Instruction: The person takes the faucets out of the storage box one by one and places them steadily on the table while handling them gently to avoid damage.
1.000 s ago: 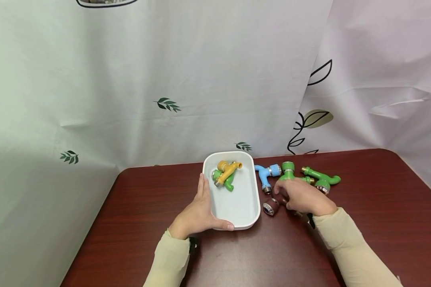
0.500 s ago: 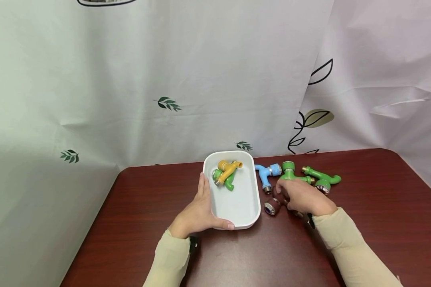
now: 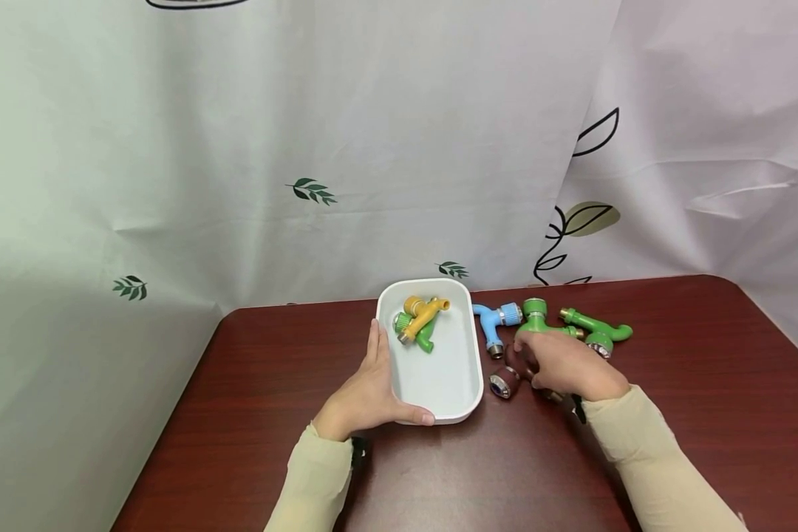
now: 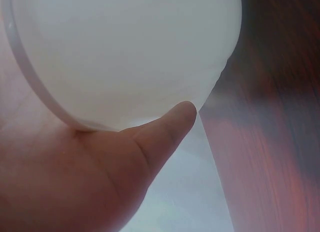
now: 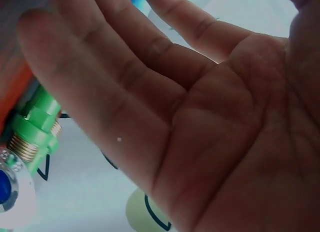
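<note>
My left hand (image 3: 366,391) rests against the near left corner of a white tray (image 3: 442,388), fingers straight along its side and thumb across the front. In the left wrist view the thumb (image 4: 167,129) lies on the tray wall. Inside the tray a yellow tap (image 3: 425,323) lies across a green tap (image 3: 427,344). To the right, my right hand (image 3: 568,366) pinches a brown tap (image 3: 505,382) on the table, its fingers bent down over the body. The hand covers part of this tap. The right wrist view shows the palm (image 5: 215,127), with the brown tap out of sight.
A blue tap (image 3: 489,323) lies close beside the tray's right side. Behind the right hand are a green tap (image 3: 536,314) and another green tap (image 3: 601,330) farther right. A white patterned curtain (image 3: 372,148) hangs along the back edge of the dark red table (image 3: 292,355).
The right hand has shifted very slightly to the right over the brown tap. The left hand, the tray and the other taps keep their places.
</note>
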Demonstrator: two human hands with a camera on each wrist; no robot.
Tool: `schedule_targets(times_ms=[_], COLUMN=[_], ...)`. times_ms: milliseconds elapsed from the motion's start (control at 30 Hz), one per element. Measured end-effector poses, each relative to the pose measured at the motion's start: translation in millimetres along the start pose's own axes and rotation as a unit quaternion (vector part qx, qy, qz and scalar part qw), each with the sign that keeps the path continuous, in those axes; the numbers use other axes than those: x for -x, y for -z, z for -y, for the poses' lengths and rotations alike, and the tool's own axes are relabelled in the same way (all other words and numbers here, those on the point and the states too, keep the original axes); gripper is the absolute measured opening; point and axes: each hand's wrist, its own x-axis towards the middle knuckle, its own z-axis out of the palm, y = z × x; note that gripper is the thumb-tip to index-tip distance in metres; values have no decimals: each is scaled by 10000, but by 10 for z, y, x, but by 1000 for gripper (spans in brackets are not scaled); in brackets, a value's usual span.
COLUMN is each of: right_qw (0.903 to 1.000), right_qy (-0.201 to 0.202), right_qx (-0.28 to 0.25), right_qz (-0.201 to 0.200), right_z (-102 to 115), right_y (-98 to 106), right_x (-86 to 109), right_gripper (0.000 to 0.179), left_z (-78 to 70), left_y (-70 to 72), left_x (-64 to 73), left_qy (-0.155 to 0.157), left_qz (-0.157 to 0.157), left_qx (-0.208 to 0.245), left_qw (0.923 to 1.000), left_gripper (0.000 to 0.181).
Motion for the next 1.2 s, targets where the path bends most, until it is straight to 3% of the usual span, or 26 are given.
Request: schedule_targets(times_ms=[300, 533, 767, 967, 1200], right_qw=[9986, 9902, 9791, 9742, 9757], right_qy=[-115, -151, 1, 226, 377], right_qx=[171, 56, -303, -439, -451], right_qz=[-481, -1385, -2012, -2204, -2110], right_z=[96, 194, 313, 447, 581], right_y=[56, 25, -51, -109, -154], right_x=[29, 13, -41, -102, -136], right_gripper=[36, 35, 41, 46, 51], left_z=[-3, -10, -13, 6, 12], left_y=[5, 9, 17, 3, -1], left_x=[-4, -2, 5, 6, 0], left_qy=[-35, -59, -43, -36, -90], left_qz=[11, 14, 12, -17, -5], left_qx=[-34, -45, -41, 25, 12], left_qw=[10000, 10000, 10000, 10000, 10000], left_gripper=[157, 158, 158, 157, 157])
